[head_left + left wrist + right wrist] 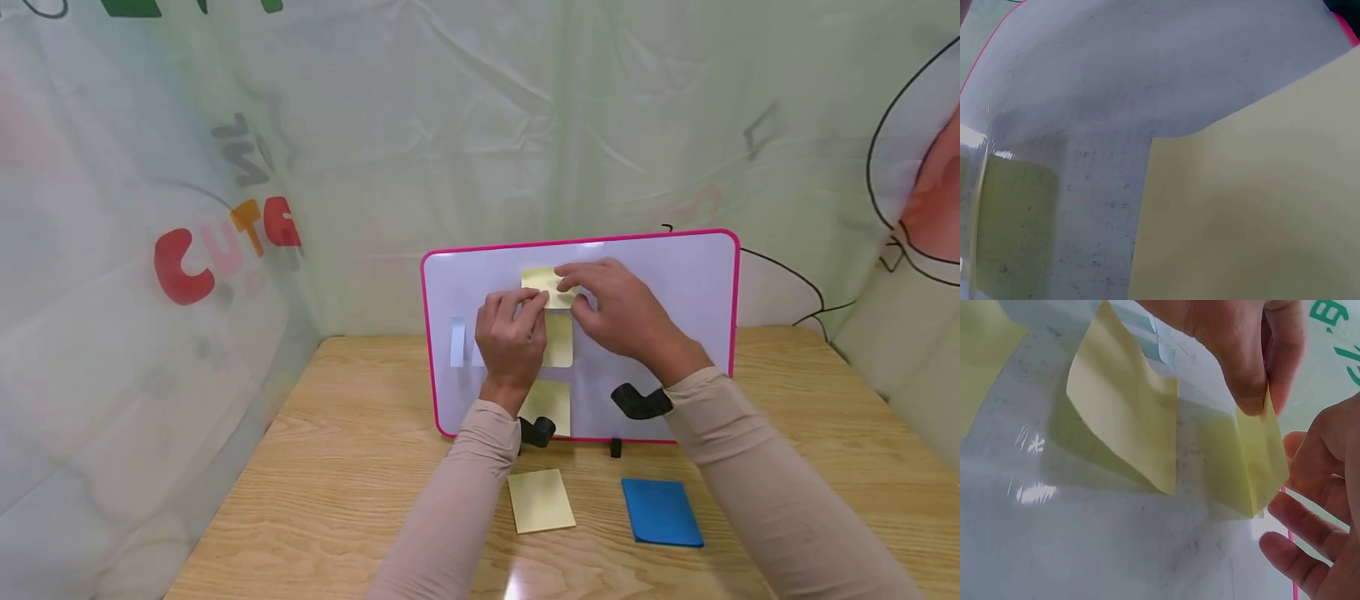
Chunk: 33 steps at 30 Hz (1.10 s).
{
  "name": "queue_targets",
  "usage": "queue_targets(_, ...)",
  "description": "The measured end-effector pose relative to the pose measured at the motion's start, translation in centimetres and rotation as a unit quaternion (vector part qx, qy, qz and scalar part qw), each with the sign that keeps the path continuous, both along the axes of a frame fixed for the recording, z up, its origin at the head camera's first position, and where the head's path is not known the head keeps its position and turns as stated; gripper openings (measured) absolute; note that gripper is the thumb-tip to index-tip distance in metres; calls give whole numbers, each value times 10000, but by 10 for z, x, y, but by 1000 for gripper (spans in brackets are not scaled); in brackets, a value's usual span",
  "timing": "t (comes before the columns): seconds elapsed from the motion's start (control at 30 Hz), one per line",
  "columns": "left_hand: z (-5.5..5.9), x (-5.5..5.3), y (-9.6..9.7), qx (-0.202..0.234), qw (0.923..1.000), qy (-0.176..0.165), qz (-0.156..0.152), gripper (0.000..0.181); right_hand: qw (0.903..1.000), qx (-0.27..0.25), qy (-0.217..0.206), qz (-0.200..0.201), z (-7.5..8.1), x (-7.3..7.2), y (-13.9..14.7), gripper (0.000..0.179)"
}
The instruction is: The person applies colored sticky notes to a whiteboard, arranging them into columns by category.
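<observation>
In the head view a yellow sticky note point(535, 278) stands at the upper middle of a pink-framed whiteboard point(675, 279). My left hand point(512, 337) pinches its left side between thumb and fingers. The right hand point(621, 307) is at the opposite side, fingers spread and bent, fingertips right at the note's edge. The right wrist view shows this note point(1257, 462) bent outward from the board. Below it hang a second yellow note point(558, 340) and a third point(552, 404), partly hidden by the left wrist. The second note point(1125, 403) curls away from the board.
A pale blue strip point(457, 342) is on the board's left side. On the wooden table point(360, 417) in front lie a yellow note pad point(542, 501) and a blue one point(663, 513). A black foot point(616, 448) shows under the board. Printed sheeting hangs behind.
</observation>
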State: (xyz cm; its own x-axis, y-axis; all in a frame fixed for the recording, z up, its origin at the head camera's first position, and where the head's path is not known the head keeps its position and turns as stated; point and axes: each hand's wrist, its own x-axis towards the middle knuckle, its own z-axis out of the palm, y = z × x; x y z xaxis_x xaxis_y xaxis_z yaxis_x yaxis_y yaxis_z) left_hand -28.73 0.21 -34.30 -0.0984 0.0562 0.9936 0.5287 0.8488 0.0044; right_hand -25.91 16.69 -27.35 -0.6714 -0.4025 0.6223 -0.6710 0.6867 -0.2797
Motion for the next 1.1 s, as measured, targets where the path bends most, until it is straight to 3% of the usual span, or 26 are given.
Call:
queue_targets(0.3,-1,-1,1,18,10000,-66,32,13,9992,390,-80,-53,4,-4,-11,29)
queue_targets(0.63,-3,-1,1,54,9996,-265,35,15,9989,410,-222,107,0,-11,-18,30)
queue_targets(1.1,-6,-3,2,25,9987,-498,125,15,9979,613,-207,-90,-2,-16,-21,36)
